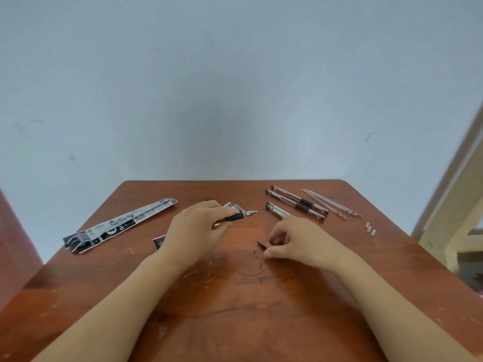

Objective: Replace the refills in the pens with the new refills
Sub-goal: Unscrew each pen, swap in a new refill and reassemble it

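1. Three capped pens [296, 202] lie in a row on the table [235, 309], just beyond the right hand [295, 240]; in my judgement these are finished or waiting, and I cannot tell which.
2. Beyond and to the right of those pens lie several thin clear refills [330, 203], seemingly the pulled-out ones, with small clear tip caps [370, 228] nearer the table edge.
3. The left hand [196, 228], left of the capped pens, has its fingers closed around an uncapped pen [236, 216], metal tip pointing toward them.
4. The right hand's fingers pinch a small dark piece [262, 245] low over the table; it is too small to identify.
5. The opened refill package [119, 224] lies far left of the pens.
6. This pen looks reassembled; capping it remains.
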Demonstrator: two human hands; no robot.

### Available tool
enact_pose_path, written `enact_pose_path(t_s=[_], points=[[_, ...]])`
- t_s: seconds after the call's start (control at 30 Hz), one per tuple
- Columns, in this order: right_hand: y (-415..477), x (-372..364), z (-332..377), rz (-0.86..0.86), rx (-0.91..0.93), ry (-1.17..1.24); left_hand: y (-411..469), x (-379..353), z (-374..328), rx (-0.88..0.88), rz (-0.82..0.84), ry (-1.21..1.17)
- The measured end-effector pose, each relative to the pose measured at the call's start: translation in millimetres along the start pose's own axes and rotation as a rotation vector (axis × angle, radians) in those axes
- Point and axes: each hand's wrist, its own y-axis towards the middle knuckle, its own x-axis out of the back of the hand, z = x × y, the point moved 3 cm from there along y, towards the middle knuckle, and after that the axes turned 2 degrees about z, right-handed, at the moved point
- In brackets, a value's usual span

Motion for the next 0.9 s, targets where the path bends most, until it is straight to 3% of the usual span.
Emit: enact_pose_path(t_s=[0.13,0.4,0.9], points=[[0.8,0.1,0.9,-0.008,0.014,-0.028,2.0,-2.0,3.1,0.013,0.022,-0.032],[-2.2,11.8,2.0,-0.276,0.080,0.181,-0.6,-4.6,3.3,-0.087,0.020,0.007],[-4.2,6.2,12.2,-0.256,0.198,0.086,-2.7,-15.4,-3.3,-0.106,0.148,-0.023]])
